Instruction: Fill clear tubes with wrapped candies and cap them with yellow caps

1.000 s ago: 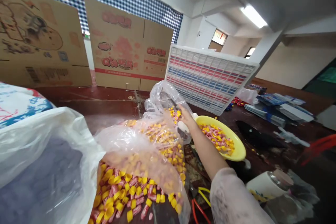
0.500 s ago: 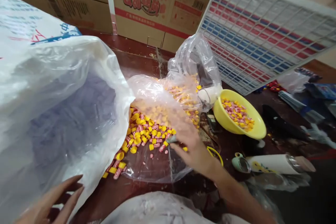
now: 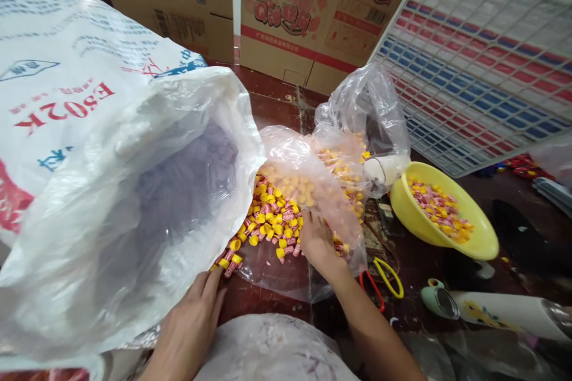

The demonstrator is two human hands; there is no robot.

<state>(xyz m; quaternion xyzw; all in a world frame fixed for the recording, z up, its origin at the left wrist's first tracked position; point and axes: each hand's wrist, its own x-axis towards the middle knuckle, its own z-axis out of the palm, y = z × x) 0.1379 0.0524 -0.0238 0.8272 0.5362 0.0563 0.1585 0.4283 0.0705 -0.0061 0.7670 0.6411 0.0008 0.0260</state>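
Small pink pieces with yellow caps [image 3: 272, 220] lie heaped on the dark red table, partly inside a clear plastic bag [image 3: 290, 149]. My right hand [image 3: 318, 242] reaches to the right side of the heap, its fingertips among the pieces and under the bag's edge; what they hold, if anything, is hidden. Beside the near edge of the heap is my left hand [image 3: 196, 312], its fingers stretched out and touching the nearest pieces. A large white sack [image 3: 49, 101] gapes open at the left, its mouth next to the heap.
A yellow bowl [image 3: 415, 214] of similar pieces stands at the right. Near it are scissors [image 3: 388, 277], a white bottle [image 3: 504, 309] and a phone [image 3: 385, 217]. Cardboard boxes [image 3: 286, 41] and a white wire basket [image 3: 482, 71] stand behind.
The view has shifted left. My left hand has moved from the sack's lower edge to the heap. My right hand has gone deeper into the pieces, and the grey item at its fingers no longer shows.
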